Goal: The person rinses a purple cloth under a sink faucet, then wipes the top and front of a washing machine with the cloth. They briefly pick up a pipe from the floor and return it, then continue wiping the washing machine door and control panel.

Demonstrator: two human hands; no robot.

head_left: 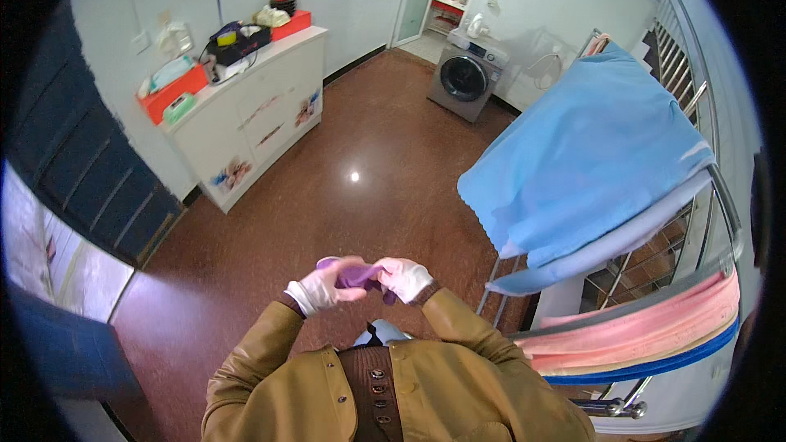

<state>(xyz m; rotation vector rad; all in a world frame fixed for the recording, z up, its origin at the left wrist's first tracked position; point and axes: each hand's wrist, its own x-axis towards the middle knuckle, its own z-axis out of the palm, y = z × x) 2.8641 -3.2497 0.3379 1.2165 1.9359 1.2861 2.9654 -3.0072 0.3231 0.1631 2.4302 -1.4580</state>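
Bunched between my two hands, in front of my chest, is a small purple cloth (358, 276). My left hand (324, 286) is closed round its left side, with the thumb below it. The right-hand end is pinched in my right hand (402, 279), and a darker purple bit hangs under those fingers. White covering, like thin gloves, shows on both hands up to the wrists. The cloth's exact kind is hard to make out, as my fingers hide part of it.
Close on my right, a metal rack bears a large light blue sheet (581, 155) and pink towels (639, 331), beside a stair railing. A white cabinet (270, 127) with boxes on top stands far left. A grey washing machine (465, 80) is by the far doorway. The floor (327, 213) is brown.
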